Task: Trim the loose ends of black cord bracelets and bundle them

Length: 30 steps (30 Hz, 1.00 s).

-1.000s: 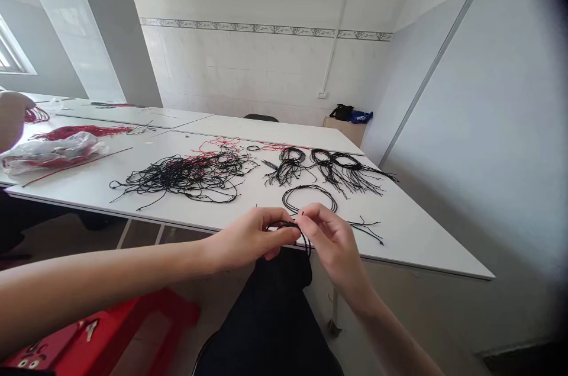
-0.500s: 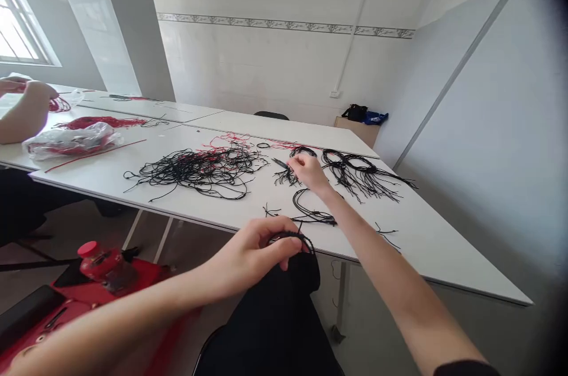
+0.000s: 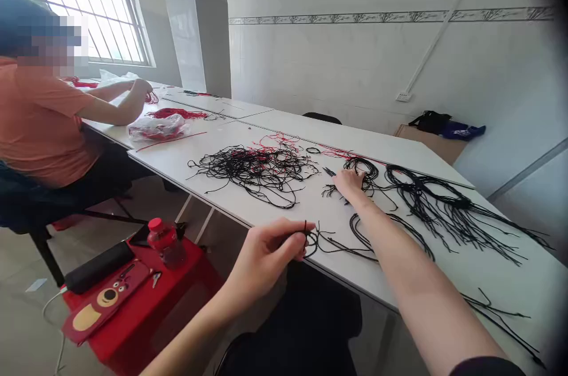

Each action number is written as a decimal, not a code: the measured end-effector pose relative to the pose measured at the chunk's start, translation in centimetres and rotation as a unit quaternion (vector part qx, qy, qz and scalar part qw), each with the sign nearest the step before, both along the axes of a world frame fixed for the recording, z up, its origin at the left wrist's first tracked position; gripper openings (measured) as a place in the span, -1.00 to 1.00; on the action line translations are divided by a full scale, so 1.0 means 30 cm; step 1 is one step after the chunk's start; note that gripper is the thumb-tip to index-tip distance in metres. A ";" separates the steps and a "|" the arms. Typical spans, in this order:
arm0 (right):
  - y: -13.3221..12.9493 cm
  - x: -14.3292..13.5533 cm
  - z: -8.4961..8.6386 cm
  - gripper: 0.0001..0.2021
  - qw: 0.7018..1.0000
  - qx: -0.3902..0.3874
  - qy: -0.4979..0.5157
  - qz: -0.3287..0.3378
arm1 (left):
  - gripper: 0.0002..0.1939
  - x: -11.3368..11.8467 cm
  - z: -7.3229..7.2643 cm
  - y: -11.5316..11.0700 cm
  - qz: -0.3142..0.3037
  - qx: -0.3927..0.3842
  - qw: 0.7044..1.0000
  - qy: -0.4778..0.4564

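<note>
In the head view, the left hand (image 3: 275,254) pinches a black cord (image 3: 312,244) between thumb and forefinger by the near edge of the table (image 3: 213,148), to the near right of the black tangle (image 3: 252,169). Right of the tangle, the right hand (image 3: 349,182) is over a bundle (image 3: 373,171) and close to a dark tool (image 3: 329,172), its fingers hidden enough that I cannot tell whether they grip anything. Farther right of the tangle lie two more bundles (image 3: 417,185), red cords (image 3: 279,140) meet its far side, and well to its left, past a bag (image 3: 157,128), sits a co-worker (image 3: 44,112).
</note>
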State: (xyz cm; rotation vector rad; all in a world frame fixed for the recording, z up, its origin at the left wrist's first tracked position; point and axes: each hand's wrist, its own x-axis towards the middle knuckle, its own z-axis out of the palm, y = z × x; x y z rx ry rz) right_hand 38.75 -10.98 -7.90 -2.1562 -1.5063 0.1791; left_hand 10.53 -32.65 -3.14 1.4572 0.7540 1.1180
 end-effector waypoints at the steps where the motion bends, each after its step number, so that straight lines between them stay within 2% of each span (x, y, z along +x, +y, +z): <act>1: 0.004 0.002 0.009 -0.70 1.000 0.014 0.016 0.000 | -0.81 0.012 0.001 0.027 -0.007 -0.020 1.000 -0.013; 4: -0.006 0.019 0.054 -0.73 0.994 0.061 0.089 0.009 | -0.80 0.058 -0.001 0.126 -0.045 -0.064 0.995 -0.057; 7: -0.061 0.036 0.096 -0.77 0.974 0.096 0.202 0.043 | -0.75 0.120 -0.005 0.263 -0.086 -0.087 0.990 -0.063; 10: -0.155 0.036 0.116 -0.81 0.931 0.102 0.339 0.093 | -0.75 0.201 -0.007 0.432 -0.120 -0.118 0.985 -0.030; 13: -0.258 0.026 0.116 -0.87 0.876 0.069 0.456 0.140 | -0.78 0.288 -0.017 0.597 -0.149 -0.139 0.979 0.003; 16: -0.326 0.023 0.106 -0.88 0.833 0.041 0.527 0.163 | -0.81 0.349 -0.041 0.712 -0.169 -0.126 0.976 0.047; 19: -0.334 0.030 0.089 -0.88 0.811 0.022 0.561 0.166 | -0.84 0.366 -0.073 0.768 -0.168 -0.085 0.979 0.084; 22: -0.302 0.031 0.059 -0.89 0.806 0.008 0.568 0.169 | -0.85 0.352 -0.102 0.781 -0.158 -0.052 0.980 0.111; 28: -0.279 0.010 -0.013 -0.55 0.824 0.034 0.539 0.172 | -0.75 0.340 -0.128 0.768 -0.191 -0.053 0.967 0.157; 30: -0.290 0.012 -0.026 -0.54 0.835 0.045 0.516 0.185 | -0.75 0.347 -0.128 0.769 -0.190 -0.060 0.966 0.167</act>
